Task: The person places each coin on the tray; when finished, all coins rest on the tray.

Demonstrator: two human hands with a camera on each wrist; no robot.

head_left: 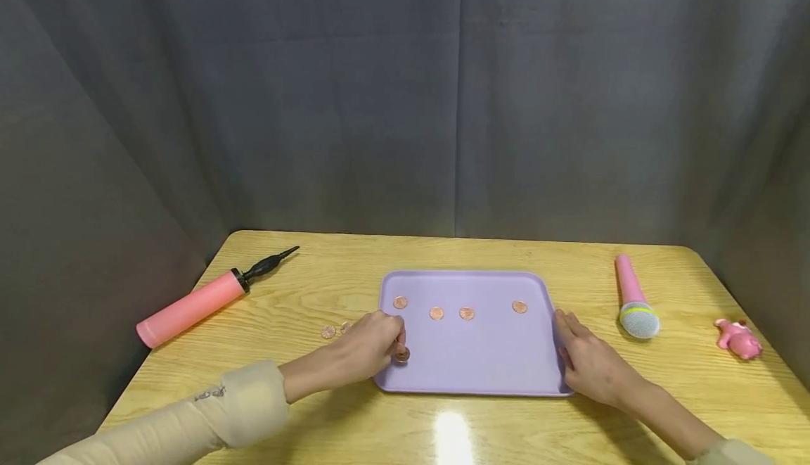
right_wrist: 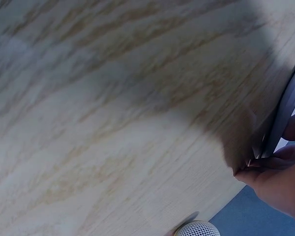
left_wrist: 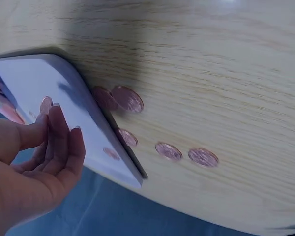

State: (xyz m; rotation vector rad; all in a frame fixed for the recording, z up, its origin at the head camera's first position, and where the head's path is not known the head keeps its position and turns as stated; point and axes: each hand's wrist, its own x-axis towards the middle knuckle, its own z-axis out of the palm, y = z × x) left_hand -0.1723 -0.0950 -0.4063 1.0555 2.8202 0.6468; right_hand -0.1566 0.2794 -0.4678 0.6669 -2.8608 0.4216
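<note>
A light purple tray (head_left: 474,373) lies on the wooden table. Over its left side my left hand (head_left: 375,344) pinches a copper coin (left_wrist: 46,104) between thumb and fingertips. Four flat copper coins, one of them this coin (head_left: 436,314), would overcount, so: several copper coins (head_left: 467,314) lie spread in a row toward the tray's back. More loose coins (left_wrist: 168,151) rest on the table just left of the tray, partly hidden behind my left hand in the head view. At the right rim, my right hand (head_left: 598,363) grips the tray, thumb on the inner side and fingers outside.
A pink hand pump (head_left: 193,314) with a black nozzle lies at the table's left. On the right are a pink toy microphone (head_left: 633,296) and a small pink toy figure (head_left: 739,340). Grey curtains (head_left: 342,99) hang behind the table and along its sides.
</note>
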